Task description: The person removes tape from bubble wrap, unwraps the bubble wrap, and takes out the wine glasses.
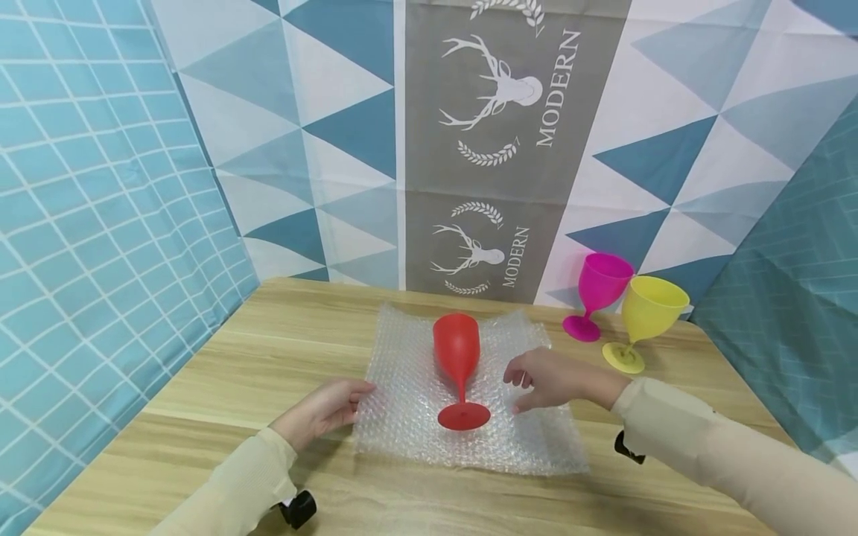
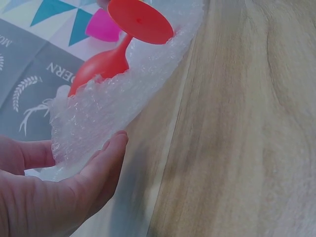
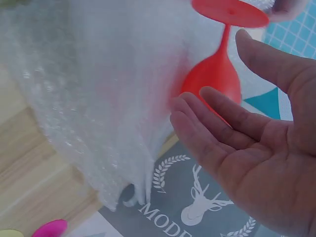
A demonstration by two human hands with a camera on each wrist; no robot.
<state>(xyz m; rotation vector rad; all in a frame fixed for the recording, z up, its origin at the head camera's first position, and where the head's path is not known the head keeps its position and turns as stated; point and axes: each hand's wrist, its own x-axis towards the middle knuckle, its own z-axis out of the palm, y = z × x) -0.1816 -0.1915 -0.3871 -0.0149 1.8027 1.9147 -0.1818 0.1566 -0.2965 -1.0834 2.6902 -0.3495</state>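
Observation:
A red goblet (image 1: 457, 350) lies on its side on a sheet of clear bubble wrap (image 1: 409, 432), its foot towards me. My left hand (image 1: 327, 409) holds the wrap's left edge; in the left wrist view, that edge runs between the thumb and fingers (image 2: 111, 158). Over the right part of the sheet hovers my right hand (image 1: 546, 378), its fingers loosely bent and nothing held. The right wrist view shows its palm (image 3: 261, 168) turned to the camera, with the goblet (image 3: 215, 81) behind the fingers.
At the table's back right stand a magenta goblet (image 1: 603, 279) and a yellow goblet (image 1: 653, 305), both upright. Patterned cloth (image 1: 348, 134) hangs behind the wooden table (image 1: 221, 387), and blue checked cloth (image 1: 87, 223) hangs on the left.

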